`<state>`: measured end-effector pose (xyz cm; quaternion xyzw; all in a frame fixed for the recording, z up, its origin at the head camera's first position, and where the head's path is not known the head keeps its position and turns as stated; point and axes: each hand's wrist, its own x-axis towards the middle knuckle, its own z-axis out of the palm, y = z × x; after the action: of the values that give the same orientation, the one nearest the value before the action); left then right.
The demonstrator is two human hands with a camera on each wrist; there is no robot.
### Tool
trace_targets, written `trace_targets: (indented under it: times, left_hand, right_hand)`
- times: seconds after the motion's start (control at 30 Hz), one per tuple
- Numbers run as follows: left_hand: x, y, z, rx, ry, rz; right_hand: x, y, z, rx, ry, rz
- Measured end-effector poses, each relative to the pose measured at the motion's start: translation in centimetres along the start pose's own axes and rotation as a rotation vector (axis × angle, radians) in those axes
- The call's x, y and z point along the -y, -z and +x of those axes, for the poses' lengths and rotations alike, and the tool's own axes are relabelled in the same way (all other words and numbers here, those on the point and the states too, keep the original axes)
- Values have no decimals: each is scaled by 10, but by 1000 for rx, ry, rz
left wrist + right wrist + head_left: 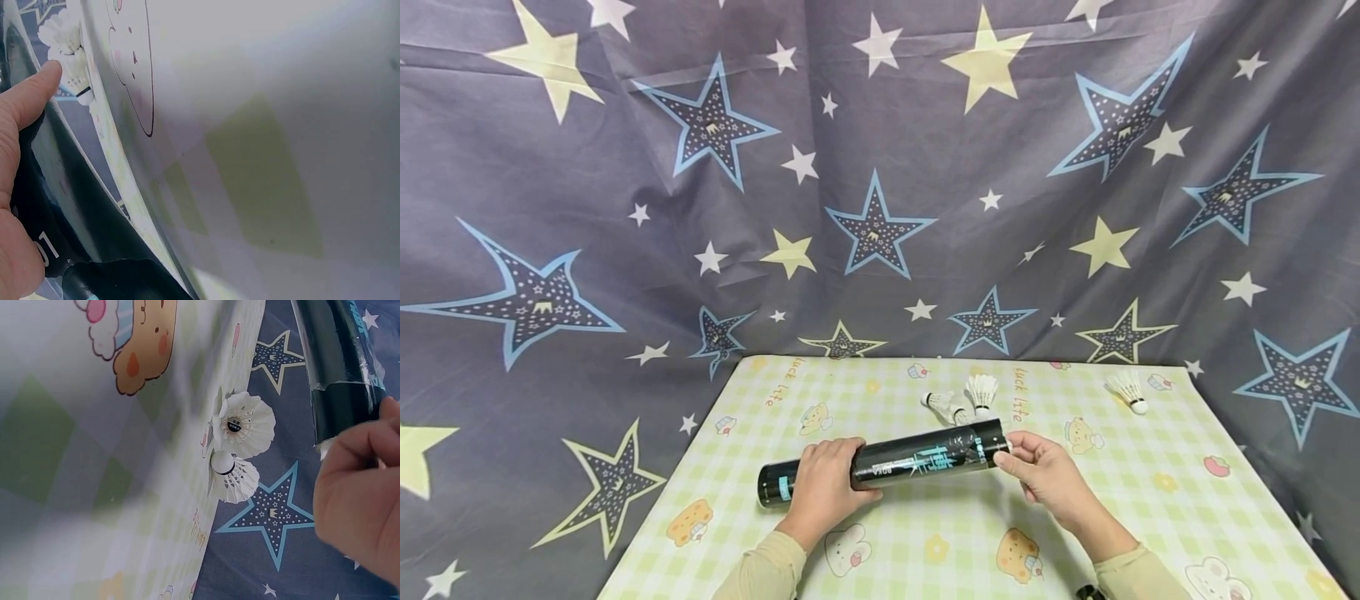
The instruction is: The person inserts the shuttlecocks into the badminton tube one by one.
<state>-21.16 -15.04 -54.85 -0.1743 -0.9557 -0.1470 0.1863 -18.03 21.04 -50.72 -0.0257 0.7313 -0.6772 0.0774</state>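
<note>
Several white shuttlecocks (982, 390) cluster beyond a black tube (917, 458) near the back edge of a checked table (936, 517), with another, a lone shuttlecock (1126, 390), toward its back right corner and a star-print curtain (880, 308) behind. A person's left hand (826, 483) grips the tube, held above the table's middle; the right hand (1051, 475) pinches a mostly hidden white piece (1009, 447) at its right end.

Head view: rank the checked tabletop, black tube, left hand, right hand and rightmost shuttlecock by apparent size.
Checked tabletop
Black tube
Left hand, right hand: too alike to rank
Rightmost shuttlecock
</note>
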Motion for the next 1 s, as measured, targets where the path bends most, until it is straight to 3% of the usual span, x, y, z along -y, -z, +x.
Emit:
trace_targets:
  times: [0.23, 0.43, 0.77, 0.9, 1.0]
  left_hand:
    - [0, 0, -1, -5, -7, -18]
    - [2, 0, -3, -9, -16, -8]
    - [3, -1, -3, -16, -18, -8]
    - [4, 1, -2, -15, -11, -11]
    - [4, 1, -2, -5, -8, -15]
  right_hand:
    - [-2, 5, 0, 221, 65, 11]
    - [-4, 7, 1, 303, 68, 15]
    - [-3, 13, -3, 188, 46, 11]
    - [1, 33, -4, 136, 70, -35]
    - [6, 60, 0, 53, 70, -112]
